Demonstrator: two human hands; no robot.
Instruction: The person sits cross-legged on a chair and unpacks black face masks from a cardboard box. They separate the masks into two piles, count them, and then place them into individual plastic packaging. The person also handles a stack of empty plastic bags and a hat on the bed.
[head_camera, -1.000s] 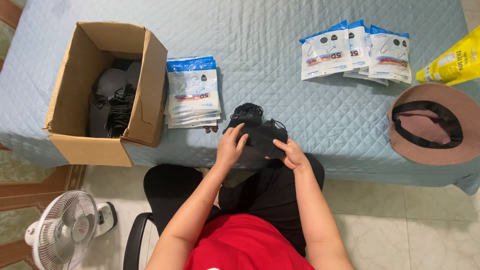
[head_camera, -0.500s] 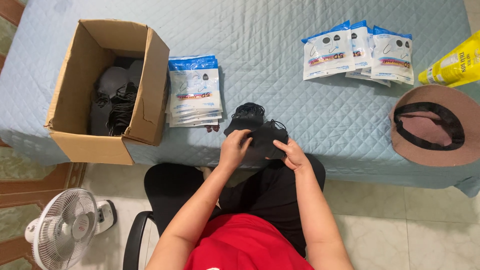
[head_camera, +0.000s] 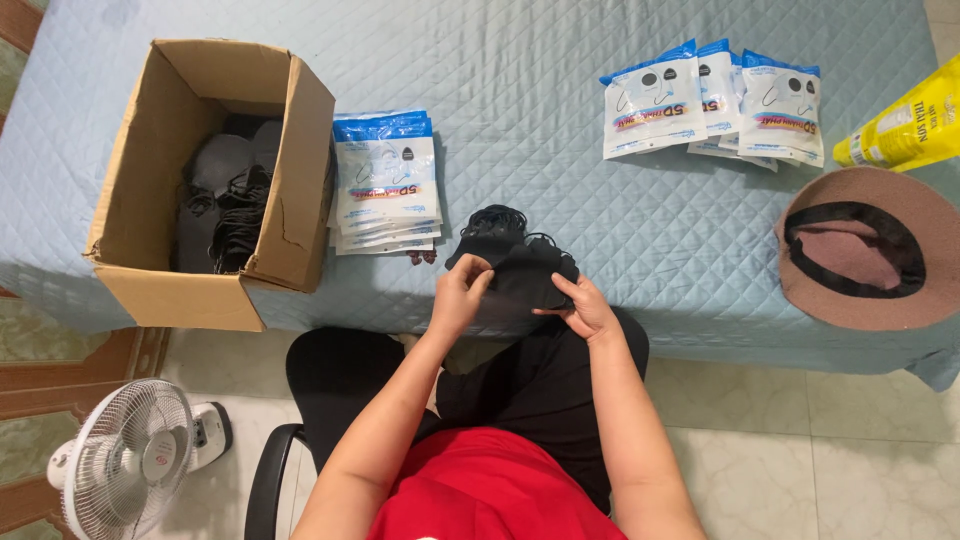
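Seen from above: small stack of black face masks (head_camera: 515, 265) at the near edge of a quilted blue bed (head_camera: 560, 130), between both hands. Left hand (head_camera: 458, 295) pinching the left edge, right hand (head_camera: 585, 308) gripping the right, fingers curled. Light, soft, floppy, probably cloth; best held by the edges or ear loops.

Yellow bag (head_camera: 905, 128) and brown hat (head_camera: 870, 248) cropped by right edge; masks' (head_camera: 515, 265) lower part hidden behind both hands.
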